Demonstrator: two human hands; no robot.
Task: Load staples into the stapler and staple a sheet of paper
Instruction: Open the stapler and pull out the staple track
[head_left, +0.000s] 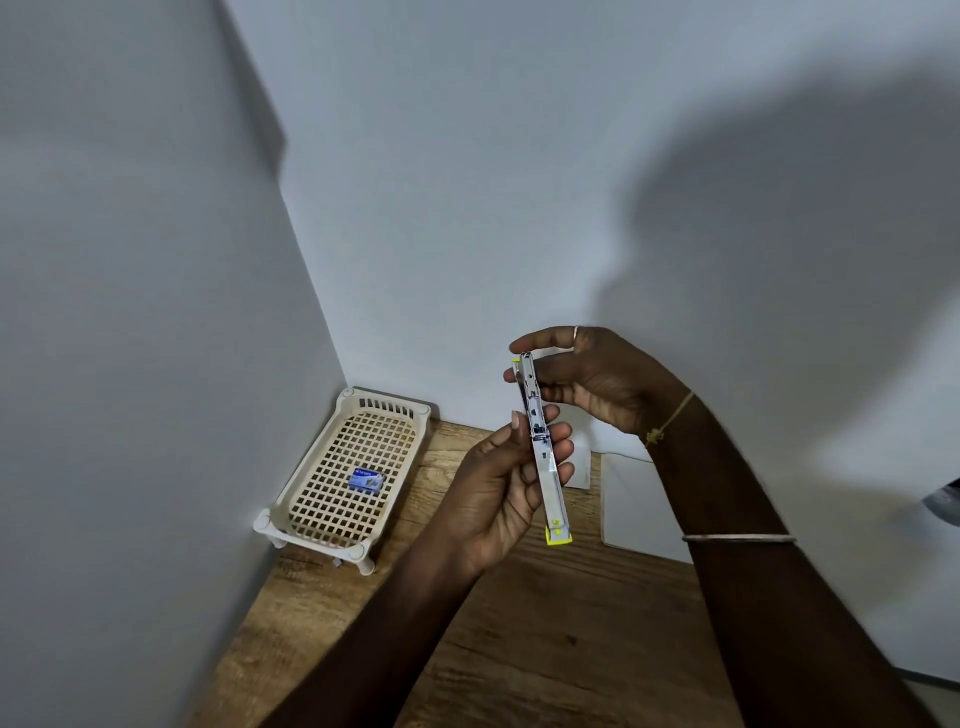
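You hold the stapler (540, 452) up in the air above the wooden table (519, 623), swung fully open into one long, thin strip of bright metal with yellow-green plastic at both ends, its channel side turned toward you. It looks light and stiff, but I judge it awkward: the polished metal is likely slippery, the hinge in the middle can fold back on you, and the spring pusher inside the channel may snap forward if let go. Take it by the narrow side walls, not across the open channel, and keep your fingertips clear of the far end where the staples come out. Your left hand (498, 488) is raised with the palm turned up and inward, thumb on the near edge and fingers curled around the far edge, pinching the lower half of the strip near the hinge. Your right hand (587, 379) comes in from the right with the wrist bent, fingers stretched out leftward, and its fingertips nip the upper end of the strip between thumb and forefinger. The small blue staple box (367, 479) lies apart from all this, on the floor of the cream lattice basket (306, 512) in the corner to your left, so the loading is not yet done. A white sheet of paper (639, 499) lies flat on the table beyond and under your right forearm, waiting.
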